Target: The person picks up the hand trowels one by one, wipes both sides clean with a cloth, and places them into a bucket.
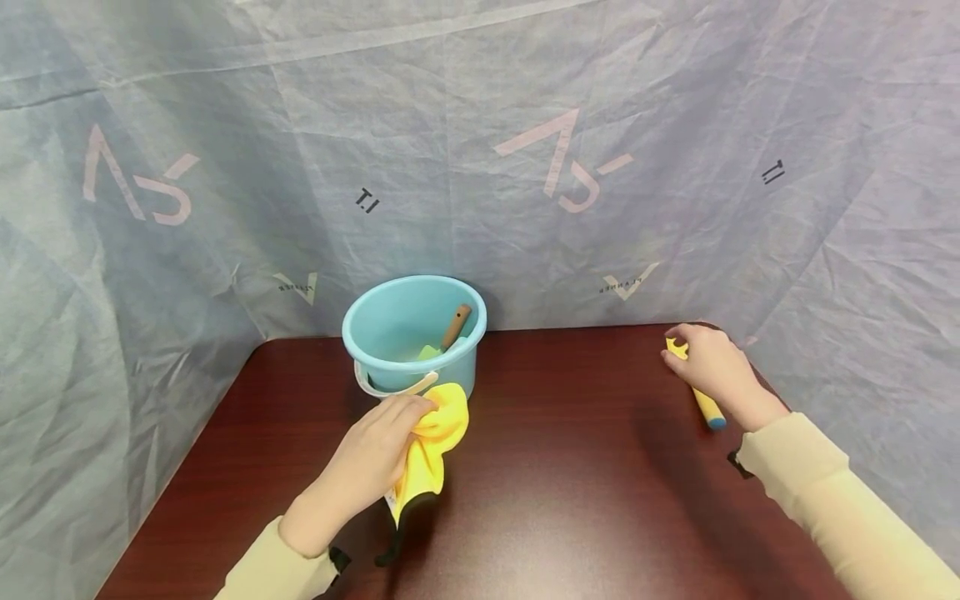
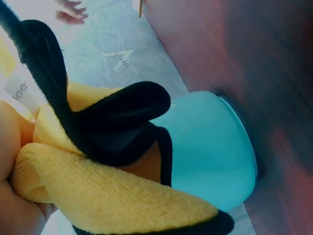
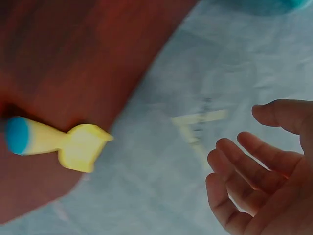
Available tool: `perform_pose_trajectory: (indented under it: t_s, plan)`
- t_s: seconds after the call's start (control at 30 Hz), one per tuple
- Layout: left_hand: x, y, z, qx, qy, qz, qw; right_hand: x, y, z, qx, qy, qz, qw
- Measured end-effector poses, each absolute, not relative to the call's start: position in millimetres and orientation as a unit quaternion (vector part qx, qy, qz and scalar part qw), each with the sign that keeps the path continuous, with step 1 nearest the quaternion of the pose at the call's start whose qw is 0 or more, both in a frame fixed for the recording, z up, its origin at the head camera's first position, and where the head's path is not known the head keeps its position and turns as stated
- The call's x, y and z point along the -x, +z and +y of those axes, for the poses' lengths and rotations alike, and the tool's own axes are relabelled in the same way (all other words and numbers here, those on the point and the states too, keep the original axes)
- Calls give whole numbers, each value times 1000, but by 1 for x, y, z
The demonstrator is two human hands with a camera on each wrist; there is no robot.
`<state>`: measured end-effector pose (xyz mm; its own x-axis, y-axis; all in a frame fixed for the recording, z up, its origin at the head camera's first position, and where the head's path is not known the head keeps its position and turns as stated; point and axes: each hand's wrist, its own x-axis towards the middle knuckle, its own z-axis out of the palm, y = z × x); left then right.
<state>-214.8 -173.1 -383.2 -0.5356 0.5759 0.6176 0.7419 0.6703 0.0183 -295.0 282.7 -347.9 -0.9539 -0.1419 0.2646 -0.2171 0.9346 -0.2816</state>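
My left hand (image 1: 367,442) grips a bunched yellow cloth (image 1: 438,425) just in front of the light-blue bucket (image 1: 416,365). Black edging and a white tag show on the cloth in the left wrist view, and part of it hangs down. Above the table's right side, my right hand (image 1: 712,367) has its fingers loosely bent and holds nothing. Under it lies a yellow tool with a blue-ended handle (image 3: 46,137). A gap separates hand and tool in the right wrist view. A brown-handled tool (image 1: 456,327) and something pale green (image 1: 429,352) are inside the bucket.
The dark red wooden table (image 1: 555,467) has rounded back corners. Grey printed sheeting (image 1: 420,150) hangs behind it and at both sides. The bucket stands near the back edge, its pale carrying handle (image 1: 420,385) lowered at the front.
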Motion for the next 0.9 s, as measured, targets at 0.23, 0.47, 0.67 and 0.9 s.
perform_pose_trajectory:
  t_s: [0.23,0.47,0.67,0.9]
  plan:
    - [215,-385,-173,379,-137,-864,303,305,-384,307,-36,152,-984,83]
    - [216,-386,-174,384,-133,-863,300,312,-413,327,30,146,-988,43]
    - [215,-384,-173,383,-132,-864,300,317,-437,341,76,167,-983,15]
    - [216,-384,-173,381,-128,-866,297,322,-448,349,139,197,-969,-48]
